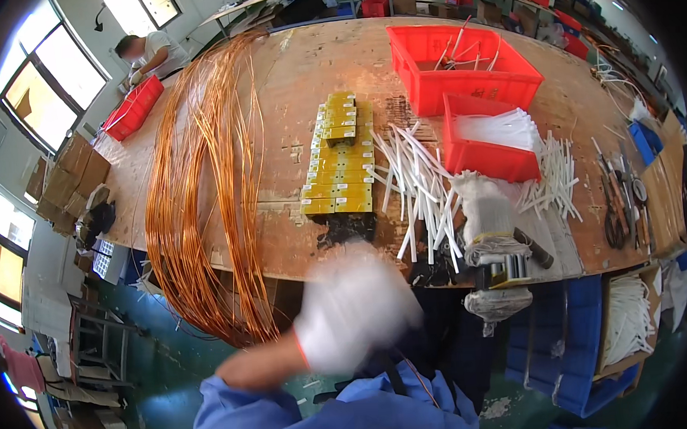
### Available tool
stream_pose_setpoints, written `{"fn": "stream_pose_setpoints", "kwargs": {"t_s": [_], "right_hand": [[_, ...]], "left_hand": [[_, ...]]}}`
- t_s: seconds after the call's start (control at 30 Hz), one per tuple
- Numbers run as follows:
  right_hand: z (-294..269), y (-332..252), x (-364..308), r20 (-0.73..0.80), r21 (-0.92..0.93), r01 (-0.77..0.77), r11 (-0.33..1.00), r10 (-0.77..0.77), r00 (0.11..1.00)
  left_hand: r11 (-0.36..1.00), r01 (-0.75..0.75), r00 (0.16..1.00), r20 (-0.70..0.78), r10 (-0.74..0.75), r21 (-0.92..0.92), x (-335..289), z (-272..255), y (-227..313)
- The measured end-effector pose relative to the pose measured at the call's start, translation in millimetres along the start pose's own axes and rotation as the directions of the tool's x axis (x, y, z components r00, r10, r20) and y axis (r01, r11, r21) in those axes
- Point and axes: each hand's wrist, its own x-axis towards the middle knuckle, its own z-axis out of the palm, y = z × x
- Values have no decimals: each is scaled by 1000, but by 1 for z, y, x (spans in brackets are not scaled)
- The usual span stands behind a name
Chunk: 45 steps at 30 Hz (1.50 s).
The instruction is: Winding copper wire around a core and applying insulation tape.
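Our gloved L hand (356, 311) is a blur at the table's (289, 73) near edge; can't tell if it's gripping anything. R hand's out of view. Nearest us, yellow blocks (339, 176) lie stacked mid-table, btwn copper wires (221, 182) on the L & loose white tubes (425, 187) on the R. Big red bin (469, 91) sits farther back.

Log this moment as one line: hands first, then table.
Left hand: white-gloved, blurred, grip unclear | Right hand: not in view | Table: copper wires, yellow blocks, white tubes, red bins
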Motion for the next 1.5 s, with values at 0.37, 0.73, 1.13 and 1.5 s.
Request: {"fn": "stream_pose_setpoints", "kwargs": {"t_s": [0.37, 0.73, 1.13, 1.5], "right_hand": [[-50, -325, -114, -233, 319, 900, 296, -896, 377], [-33, -185, -59, 21, 465, 509, 725, -583, 812], [-35, -97, -8, -82, 109, 560, 821, -554, 828], [-275, -331, -42, -702, 712, 603, -359, -375, 606]], "left_hand": [[621, 429, 889, 185, -419, -656, -62, 156, -9], [732, 540, 828, 106, -551, -416, 32, 146, 8], [930, 367, 860, 368, -354, 37, -43, 227, -88], [858, 136, 564, 673, -479, 496, -172, 183, -157]]}}
